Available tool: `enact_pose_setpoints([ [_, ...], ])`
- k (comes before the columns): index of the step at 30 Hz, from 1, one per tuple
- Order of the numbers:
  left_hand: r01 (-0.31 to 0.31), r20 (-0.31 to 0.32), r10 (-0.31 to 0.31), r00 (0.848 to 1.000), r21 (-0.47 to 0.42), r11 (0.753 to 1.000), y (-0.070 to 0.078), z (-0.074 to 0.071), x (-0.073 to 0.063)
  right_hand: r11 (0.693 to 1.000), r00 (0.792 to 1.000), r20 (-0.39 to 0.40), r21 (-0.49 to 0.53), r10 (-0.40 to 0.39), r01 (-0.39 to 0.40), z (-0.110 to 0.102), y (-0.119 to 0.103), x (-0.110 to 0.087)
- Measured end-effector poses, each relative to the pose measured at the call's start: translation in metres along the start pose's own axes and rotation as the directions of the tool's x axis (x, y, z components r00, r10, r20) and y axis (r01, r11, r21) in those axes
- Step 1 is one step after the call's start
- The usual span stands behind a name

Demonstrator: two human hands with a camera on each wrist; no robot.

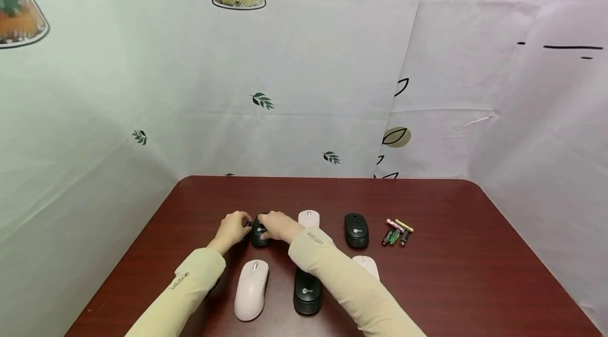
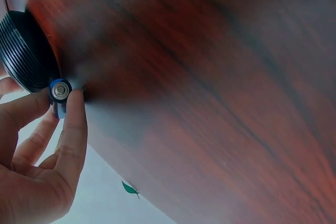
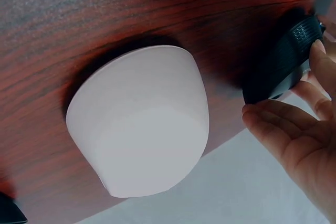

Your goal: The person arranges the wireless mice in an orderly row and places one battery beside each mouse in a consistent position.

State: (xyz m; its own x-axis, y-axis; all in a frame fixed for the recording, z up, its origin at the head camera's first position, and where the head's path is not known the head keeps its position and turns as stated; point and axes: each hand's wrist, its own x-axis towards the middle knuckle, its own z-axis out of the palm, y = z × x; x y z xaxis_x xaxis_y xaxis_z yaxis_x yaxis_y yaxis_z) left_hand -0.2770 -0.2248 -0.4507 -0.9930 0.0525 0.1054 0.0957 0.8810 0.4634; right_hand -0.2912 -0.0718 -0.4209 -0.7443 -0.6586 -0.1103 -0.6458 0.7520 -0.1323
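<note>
A black computer mouse (image 1: 259, 232) lies on the table between both hands. My right hand (image 1: 281, 226) grips it by its edges, thumb on one side and fingers on the other; the right wrist view shows the right hand (image 3: 299, 135) at the mouse's (image 3: 278, 64) rim. Beside it, my left hand (image 1: 230, 232) pinches a battery between thumb and finger. Seen end-on in the left wrist view, the battery (image 2: 60, 91) has a blue edge and a metal tip, and the left hand (image 2: 47, 156) holds it right by the ribbed black mouse (image 2: 23, 51).
A white mouse (image 1: 252, 289) and a black mouse (image 1: 307, 292) lie nearer me. Another white mouse (image 1: 309, 218) sits behind the right sleeve, and one more (image 1: 367, 264) is partly hidden by it. Farther right are a black mouse (image 1: 356, 230) and several loose batteries (image 1: 398, 232).
</note>
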Motion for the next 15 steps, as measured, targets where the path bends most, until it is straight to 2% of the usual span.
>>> enact_pose_setpoints([
  [7,0.016,-0.003,-0.016,1.0,0.004,1.0,0.0026,0.0003,0.0011,1.0,1.0,-0.019,-0.022,0.002,-0.002,0.0,-0.0018,-0.0008],
  [15,0.029,0.046,-0.029,0.999,-0.004,1.0,0.005,-0.0009,0.0054,0.999,0.998,-0.062,-0.047,0.0,-0.003,0.0045,-0.0013,0.0003],
])
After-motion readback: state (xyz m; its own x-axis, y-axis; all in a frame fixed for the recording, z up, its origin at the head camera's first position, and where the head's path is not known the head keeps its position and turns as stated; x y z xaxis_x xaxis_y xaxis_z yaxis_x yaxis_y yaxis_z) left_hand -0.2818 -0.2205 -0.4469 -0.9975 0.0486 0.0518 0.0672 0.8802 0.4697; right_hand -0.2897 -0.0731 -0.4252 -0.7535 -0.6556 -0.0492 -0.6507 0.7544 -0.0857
